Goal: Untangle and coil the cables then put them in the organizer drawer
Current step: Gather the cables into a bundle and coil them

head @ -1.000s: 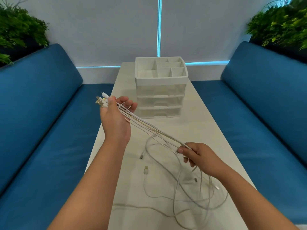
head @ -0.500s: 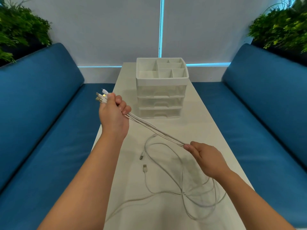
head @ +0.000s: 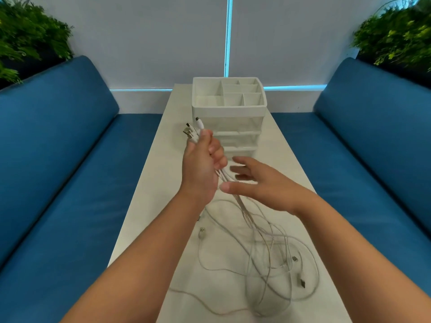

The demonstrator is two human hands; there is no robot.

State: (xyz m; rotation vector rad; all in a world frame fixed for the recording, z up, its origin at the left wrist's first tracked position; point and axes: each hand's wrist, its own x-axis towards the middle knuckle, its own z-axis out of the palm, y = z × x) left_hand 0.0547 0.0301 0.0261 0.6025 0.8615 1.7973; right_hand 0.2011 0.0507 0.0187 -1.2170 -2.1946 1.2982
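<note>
My left hand grips a bundle of white cables near their plugs. Several connector ends stick up above its fingers. The cables hang down from the fist and spread into a loose tangle on the table. My right hand is held just right of the bundle, fingers spread and straight, holding nothing. The white organizer, with a divided top tray and three shut clear drawers, stands on the table behind my hands.
A long white table runs away from me between two blue sofas. Loose plugs lie on the tabletop near the tangle. Green plants stand in both far corners.
My right hand let go of the cables and rose toward my left hand with fingers spread. My left hand moved right and closer to the organizer, and the cables now hang slack.
</note>
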